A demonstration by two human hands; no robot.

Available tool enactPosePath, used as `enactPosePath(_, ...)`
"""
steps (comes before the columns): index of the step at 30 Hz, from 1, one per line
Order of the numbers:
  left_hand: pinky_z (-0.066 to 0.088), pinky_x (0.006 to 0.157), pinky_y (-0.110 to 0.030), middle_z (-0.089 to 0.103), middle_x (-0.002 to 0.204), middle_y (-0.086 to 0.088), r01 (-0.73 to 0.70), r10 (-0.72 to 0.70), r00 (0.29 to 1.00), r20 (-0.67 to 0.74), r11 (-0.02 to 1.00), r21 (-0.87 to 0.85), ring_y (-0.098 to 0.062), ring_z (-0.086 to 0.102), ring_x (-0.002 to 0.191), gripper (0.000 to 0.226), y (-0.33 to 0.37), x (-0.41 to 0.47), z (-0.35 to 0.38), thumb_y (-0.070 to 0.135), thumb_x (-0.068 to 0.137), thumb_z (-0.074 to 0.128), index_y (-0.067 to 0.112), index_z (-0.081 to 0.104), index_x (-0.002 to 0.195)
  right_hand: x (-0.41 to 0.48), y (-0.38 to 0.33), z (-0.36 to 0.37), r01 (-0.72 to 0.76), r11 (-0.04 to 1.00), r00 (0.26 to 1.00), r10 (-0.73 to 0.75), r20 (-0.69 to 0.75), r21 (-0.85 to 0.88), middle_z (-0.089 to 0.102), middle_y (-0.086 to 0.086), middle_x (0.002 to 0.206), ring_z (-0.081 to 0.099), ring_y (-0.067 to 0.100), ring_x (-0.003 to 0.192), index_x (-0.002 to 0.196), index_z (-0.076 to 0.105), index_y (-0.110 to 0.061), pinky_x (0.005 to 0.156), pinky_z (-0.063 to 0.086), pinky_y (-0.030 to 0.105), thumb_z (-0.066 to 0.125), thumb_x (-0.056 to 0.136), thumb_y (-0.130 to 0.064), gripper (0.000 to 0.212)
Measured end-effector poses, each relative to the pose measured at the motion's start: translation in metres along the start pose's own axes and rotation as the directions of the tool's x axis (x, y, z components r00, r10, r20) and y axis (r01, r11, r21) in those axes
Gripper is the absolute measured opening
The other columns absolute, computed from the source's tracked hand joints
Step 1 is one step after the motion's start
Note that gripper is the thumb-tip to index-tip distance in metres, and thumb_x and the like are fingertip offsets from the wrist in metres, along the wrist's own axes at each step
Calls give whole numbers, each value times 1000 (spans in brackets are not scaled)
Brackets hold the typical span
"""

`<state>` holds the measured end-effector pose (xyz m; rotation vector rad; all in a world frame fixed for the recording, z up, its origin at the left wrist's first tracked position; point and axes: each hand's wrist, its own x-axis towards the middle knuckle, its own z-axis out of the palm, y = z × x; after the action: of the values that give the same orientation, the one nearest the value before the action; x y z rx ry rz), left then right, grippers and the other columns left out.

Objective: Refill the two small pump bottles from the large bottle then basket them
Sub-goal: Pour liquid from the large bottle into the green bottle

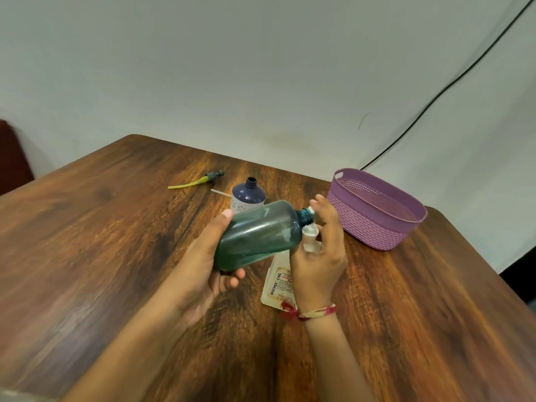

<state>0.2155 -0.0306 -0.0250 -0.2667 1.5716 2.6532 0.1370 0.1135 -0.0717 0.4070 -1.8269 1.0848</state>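
My left hand (pixel 203 268) grips a green translucent bottle (pixel 258 236), tipped on its side above the table. Its open neck points right, at the top of a white labelled bottle (pixel 277 285). My right hand (pixel 319 256) holds that white bottle round its neck, and the hand hides most of the neck. Behind them a dark blue bottle (pixel 249 194) stands upright with no cap. A purple woven basket (pixel 374 224) sits at the right with nothing visible inside.
A pump head with a yellow-green tube (pixel 208 178) lies on the wooden table (pixel 101 242) at the back, and a thin white tube (pixel 220 192) lies beside the blue bottle. A black cable (pixel 435 97) runs down the wall behind the basket.
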Motion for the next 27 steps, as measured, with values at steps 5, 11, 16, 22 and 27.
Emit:
enactPosePath(5, 42, 32, -13, 66, 67, -5, 10, -10, 1000, -1, 999, -48, -9, 50, 39, 56, 0, 1, 3, 59, 70, 53, 17, 63, 106, -1, 3, -1, 25, 998, 1000, -26, 7, 49, 54, -12, 127, 55, 8, 118, 121, 53, -20, 94, 51, 35, 73, 77, -8, 50)
enactPosePath(11, 42, 31, -13, 68, 67, -5, -8, 8, 1000, -4, 997, -80, -8, 48, 36, 57, 6, 0, 4, 60, 64, 55, 18, 65, 101, 4, 5, 0, 4, 999, 999, -3, -37, 32, 65, 2, 100, 62, 12, 92, 99, 63, -8, 75, 54, 38, 76, 73, 2, 30)
enactPosePath(16, 44, 31, -15, 67, 74, -14, 63, -54, 996, 64, 988, -143, -11, 51, 35, 47, 7, -1, 2, 57, 60, 61, 18, 77, 82, -1, -1, 0, -9, 1000, 1000, 9, 6, 20, 54, -11, 131, 49, -4, 123, 126, 50, -25, 98, 45, 22, 66, 79, -14, 51)
enactPosePath(22, 40, 30, -12, 67, 68, -8, 34, -31, 999, 20, 987, -157, -9, 47, 35, 49, 6, -2, 5, 58, 66, 58, 18, 73, 89, 6, 4, -2, 11, 998, 998, -6, -62, 67, 66, -3, 103, 65, 14, 89, 101, 63, -15, 75, 56, 35, 73, 75, -1, 31)
enactPosePath(27, 42, 31, -13, 66, 69, -9, 29, -28, 1000, 2, 991, -132, -9, 48, 35, 54, 9, -3, 5, 58, 62, 59, 16, 68, 95, 4, 3, -1, -8, 1000, 999, 9, -42, 19, 66, -1, 106, 63, 9, 96, 105, 61, -13, 79, 55, 33, 74, 74, 3, 37)
